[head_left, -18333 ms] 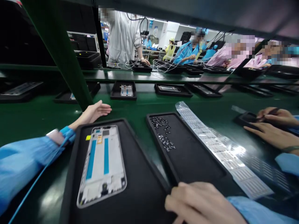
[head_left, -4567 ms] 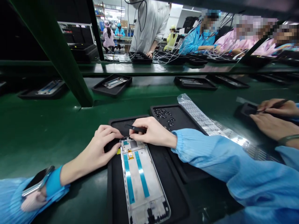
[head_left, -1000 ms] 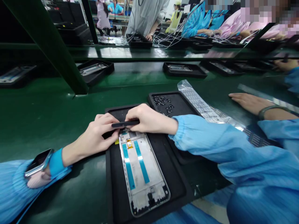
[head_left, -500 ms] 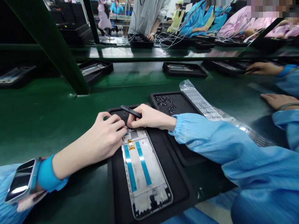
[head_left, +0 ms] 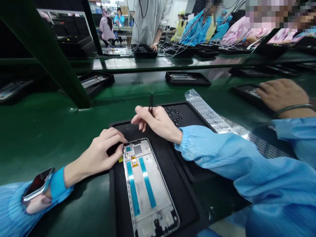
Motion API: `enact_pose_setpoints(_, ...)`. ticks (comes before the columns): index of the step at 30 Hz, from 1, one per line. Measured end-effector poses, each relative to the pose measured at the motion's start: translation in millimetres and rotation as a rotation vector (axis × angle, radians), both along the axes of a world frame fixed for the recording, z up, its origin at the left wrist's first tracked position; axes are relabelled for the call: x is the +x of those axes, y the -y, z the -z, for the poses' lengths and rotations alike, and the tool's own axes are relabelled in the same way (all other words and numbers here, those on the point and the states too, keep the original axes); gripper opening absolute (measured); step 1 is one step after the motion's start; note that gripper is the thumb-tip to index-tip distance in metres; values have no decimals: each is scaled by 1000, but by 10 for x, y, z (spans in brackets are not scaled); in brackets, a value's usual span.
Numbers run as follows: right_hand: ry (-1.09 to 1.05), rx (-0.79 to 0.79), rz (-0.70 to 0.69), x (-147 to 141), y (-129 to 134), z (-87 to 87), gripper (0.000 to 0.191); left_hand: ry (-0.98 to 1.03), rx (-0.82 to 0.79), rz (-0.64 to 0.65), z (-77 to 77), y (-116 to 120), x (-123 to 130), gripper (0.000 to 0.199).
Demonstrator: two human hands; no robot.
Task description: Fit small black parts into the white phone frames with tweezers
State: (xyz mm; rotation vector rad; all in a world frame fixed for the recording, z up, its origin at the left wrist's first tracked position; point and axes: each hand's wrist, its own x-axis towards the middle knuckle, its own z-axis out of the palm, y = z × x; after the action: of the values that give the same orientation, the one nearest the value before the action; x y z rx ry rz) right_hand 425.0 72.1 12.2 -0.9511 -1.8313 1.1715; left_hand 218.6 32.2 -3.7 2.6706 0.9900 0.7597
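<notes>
A silver phone frame (head_left: 150, 187) with two blue strips and an orange flex piece lies in a black tray (head_left: 187, 210). Its upper left corner is between the thumb and fingers of my left hand (head_left: 98, 153). Just above the frame's top edge, my right hand (head_left: 158, 121) is closed round a thin black tool (head_left: 151, 100) that points upward, its lower part hidden by the hand. A bit of yellow (head_left: 120, 159) shows under my left thumb. Small black parts (head_left: 174, 115) lie in a second black tray (head_left: 195, 115) behind my right hand.
A clear plastic strip of parts (head_left: 209, 112) lies to the right of the second tray. At the right, another person's hand (head_left: 283, 93) is over a tray with a phone frame. More trays (head_left: 189, 79) stand behind, and a green post (head_left: 61, 75) slants down at the left.
My right hand has lifted off the frame's top edge, and the black tool has turned from slanted to upright. My left hand has shifted slightly left. The other person's hand has reached a tray.
</notes>
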Motion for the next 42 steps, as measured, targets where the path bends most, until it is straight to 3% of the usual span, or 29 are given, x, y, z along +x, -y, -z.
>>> enact_pose_setpoints(3, -81, -76, 89, -6, 27, 34, 58, 22, -17, -32, -1, 5, 15, 10)
enact_pose_setpoints(6, -95, -106, -3, -34, 72, 86, 47, 16, -23, -43, -7, 5, 24, 9)
enact_pose_setpoints(11, 6, 96, -94, -53, 109, 92, 29, -1, -57, -53, 0, -6, 26, 8)
enact_pose_setpoints(15, 46, 213, -71, -45, 119, 80, 27, 1, -64, -50, 5, -14, 30, 9)
enact_pose_setpoints(22, 51, 249, -74, -44, 128, 88, 25, -2, -65, -50, 0, -5, 29, 8)
enact_pose_setpoints(31, 155, 582, -174, -95, 130, 87, 15, 4, -59, -34, 1, -20, 35, 10)
enact_pose_setpoints(33, 150, 568, -168, -99, 138, 75, 14, -1, -58, -35, -6, -21, 34, 10)
enact_pose_setpoints(38, 142, 321, 2, -69, 150, 54, 18, -20, -53, -45, -7, -21, 25, 10)
enact_pose_setpoints(42, 155, 289, 4, -57, 155, 56, 21, -29, -63, -56, 5, -20, 24, 10)
